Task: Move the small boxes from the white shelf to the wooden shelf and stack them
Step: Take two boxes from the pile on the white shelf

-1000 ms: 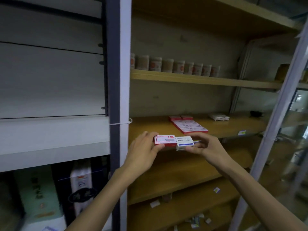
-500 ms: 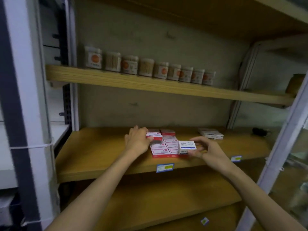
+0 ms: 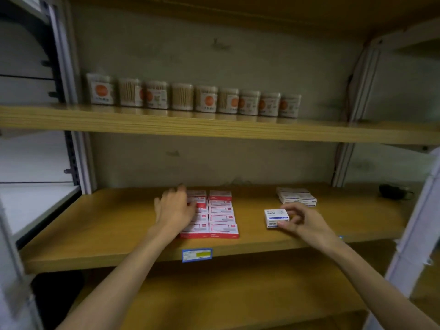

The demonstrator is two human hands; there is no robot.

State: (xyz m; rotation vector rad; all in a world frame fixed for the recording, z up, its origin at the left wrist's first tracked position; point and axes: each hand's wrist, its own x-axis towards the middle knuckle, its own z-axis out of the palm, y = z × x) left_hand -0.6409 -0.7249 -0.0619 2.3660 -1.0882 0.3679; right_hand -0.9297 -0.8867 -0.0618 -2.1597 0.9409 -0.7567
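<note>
Small white-and-blue box pinched between thumb and curled fingers of the right hand, held just above the middle board of the wooden shelf, right of centre and near the front edge. Beyond it, toward the back wall, a low stack of matching white boxes, apart from the held one. To the left, red-and-white boxes laid flat in two columns running front to back, edges touching, the nearest pair at the front showing red sides. Left hand spread over the left column, palm down, fingers loosely bent and resting on a red box at the rear of that column; hard to tell whether gripped or merely touched. Both forearms bare, reaching in from the lower edge of the view. Blue-and-yellow price tag stuck on the front lip of the board, below the red boxes. Small dark object at the far right of the same board, too dim to identify. One board higher, a row of clear tubs of wooden sticks with orange round labels, side by side along the wall. At the far left, past a grey slotted upright, part of the white shelf. Lower wooden board beneath, in shadow.
</note>
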